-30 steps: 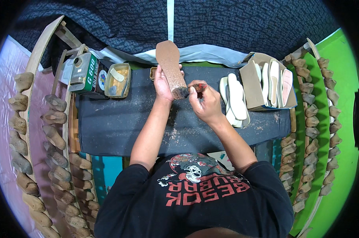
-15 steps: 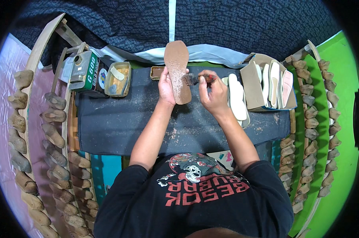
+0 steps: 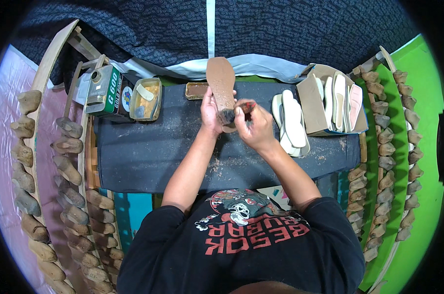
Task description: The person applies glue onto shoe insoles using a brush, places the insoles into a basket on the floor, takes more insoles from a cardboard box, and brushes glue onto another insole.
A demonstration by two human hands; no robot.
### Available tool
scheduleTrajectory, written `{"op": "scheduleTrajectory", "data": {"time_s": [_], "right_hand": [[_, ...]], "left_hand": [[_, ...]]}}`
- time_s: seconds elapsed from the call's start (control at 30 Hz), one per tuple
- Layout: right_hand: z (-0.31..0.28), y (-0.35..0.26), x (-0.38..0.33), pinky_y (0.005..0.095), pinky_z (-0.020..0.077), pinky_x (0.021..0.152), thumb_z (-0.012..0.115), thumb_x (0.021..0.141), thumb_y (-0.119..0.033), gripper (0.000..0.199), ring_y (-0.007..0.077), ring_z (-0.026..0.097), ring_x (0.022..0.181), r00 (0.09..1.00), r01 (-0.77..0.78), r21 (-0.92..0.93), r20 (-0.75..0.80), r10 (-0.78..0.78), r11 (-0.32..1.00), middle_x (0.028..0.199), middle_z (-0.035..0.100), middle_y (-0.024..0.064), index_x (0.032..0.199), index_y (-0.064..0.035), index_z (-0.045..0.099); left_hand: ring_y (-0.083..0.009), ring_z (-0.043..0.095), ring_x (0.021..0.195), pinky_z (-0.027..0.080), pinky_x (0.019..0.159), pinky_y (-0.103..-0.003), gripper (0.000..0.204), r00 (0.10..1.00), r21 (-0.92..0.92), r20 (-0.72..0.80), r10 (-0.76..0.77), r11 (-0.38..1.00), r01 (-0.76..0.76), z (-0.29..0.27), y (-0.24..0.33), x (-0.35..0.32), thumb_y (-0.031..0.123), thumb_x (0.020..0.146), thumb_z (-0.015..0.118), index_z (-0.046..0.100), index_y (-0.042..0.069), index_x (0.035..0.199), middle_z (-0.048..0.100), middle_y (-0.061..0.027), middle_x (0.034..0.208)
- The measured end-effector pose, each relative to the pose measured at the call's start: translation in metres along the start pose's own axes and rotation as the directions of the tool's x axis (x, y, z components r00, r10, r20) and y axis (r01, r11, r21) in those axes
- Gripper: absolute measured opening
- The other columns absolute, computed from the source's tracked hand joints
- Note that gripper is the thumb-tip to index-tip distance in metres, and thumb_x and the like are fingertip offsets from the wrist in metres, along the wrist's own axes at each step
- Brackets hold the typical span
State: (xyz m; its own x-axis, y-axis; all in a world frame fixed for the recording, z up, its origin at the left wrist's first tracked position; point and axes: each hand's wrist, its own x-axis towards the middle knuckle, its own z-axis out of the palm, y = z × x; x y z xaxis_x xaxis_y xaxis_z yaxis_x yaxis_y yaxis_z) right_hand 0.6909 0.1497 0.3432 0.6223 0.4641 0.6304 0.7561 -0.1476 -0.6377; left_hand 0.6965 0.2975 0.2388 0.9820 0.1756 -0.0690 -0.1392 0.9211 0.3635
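Above the dark table (image 3: 148, 157), the left hand (image 3: 209, 110) has its grip closed on the heel end of a brown sole (image 3: 221, 83). Just right of the sole, the right hand (image 3: 253, 125) pinches a small brush (image 3: 231, 113) against its lower end. Beyond the sole lies a flat brown tin (image 3: 196, 90).

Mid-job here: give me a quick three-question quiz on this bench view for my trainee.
1. True or false: the left hand holds the brown sole upright above the dark bench.
2. What does the right hand hold against the sole's lower end?
A. a brush
B. a hammer
C. scissors
3. Fill in: the pale insoles lie to the right hand's ____ side.

Key: 1 true; 2 A; 3 right.
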Motion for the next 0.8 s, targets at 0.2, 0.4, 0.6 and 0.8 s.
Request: {"op": "scheduleTrajectory", "data": {"time_s": [0.2, 0.4, 0.6, 0.8], "right_hand": [[0.001, 0.016, 0.028, 0.0414, 0.053, 0.064, 0.062, 0.092, -0.004, 0.008, 0.0352, 0.067, 0.071, 0.992, -0.095, -0.014, -0.087, 0.094, 0.995, 0.082, 0.066, 0.0186, 0.097, 0.0025, 0.062], [0.001, -0.006, -0.006, 0.0391, 0.0532, 0.064, 0.062, 0.091, -0.003, 0.009, 0.0324, 0.067, 0.068, 0.998, -0.068, 0.04, 0.009, 0.068, 0.997, 0.081, 0.066, 0.0177, 0.097, 0.0024, 0.063], [-0.025, -0.004, 0.0, 0.0318, 0.0511, 0.059, 0.062, 0.094, -0.005, 0.008, 0.0183, 0.064, 0.064, 0.992, -0.11, -0.024, -0.066, 0.109, 0.994, 0.08, 0.067, 0.0125, 0.098, 0.0018, 0.065], [-0.029, 0.021, 0.025, 0.031, 0.0525, 0.063, 0.061, 0.098, -0.007, 0.012, 0.0154, 0.065, 0.069, 0.975, -0.105, -0.047, -0.202, 0.094, 0.993, 0.085, 0.069, 0.0129, 0.105, 0.0025, 0.066]], "left_hand": [[-0.0246, 0.067, 0.111, 0.051, 0.102, -0.039, 0.054, 0.994, -0.13, -0.11, 0.02, 0.991, -0.034, 0.035, -0.009, -0.012, 0.046, 0.107, 0.036, 0.058, 0.007, 0.136, 0.071, -0.0078, 0.118], [-0.0283, 0.071, 0.09, 0.059, 0.082, -0.041, 0.053, 0.998, -0.005, 0.031, 0.06, 0.998, -0.059, -0.002, 0.009, 0.0, 0.045, 0.107, 0.034, 0.059, 0.004, 0.129, 0.071, -0.0186, 0.109], [-0.0292, 0.071, 0.095, 0.058, 0.086, -0.044, 0.054, 0.996, -0.064, 0.093, 0.001, 0.998, 0.005, -0.006, 0.012, -0.003, 0.046, 0.106, 0.036, 0.06, 0.005, 0.131, 0.072, -0.0181, 0.112], [-0.0294, 0.07, 0.097, 0.057, 0.086, -0.045, 0.056, 0.989, -0.023, 0.089, -0.117, 0.993, 0.119, -0.008, -0.01, -0.026, 0.044, 0.102, 0.035, 0.059, 0.002, 0.13, 0.07, -0.0171, 0.114]]}}
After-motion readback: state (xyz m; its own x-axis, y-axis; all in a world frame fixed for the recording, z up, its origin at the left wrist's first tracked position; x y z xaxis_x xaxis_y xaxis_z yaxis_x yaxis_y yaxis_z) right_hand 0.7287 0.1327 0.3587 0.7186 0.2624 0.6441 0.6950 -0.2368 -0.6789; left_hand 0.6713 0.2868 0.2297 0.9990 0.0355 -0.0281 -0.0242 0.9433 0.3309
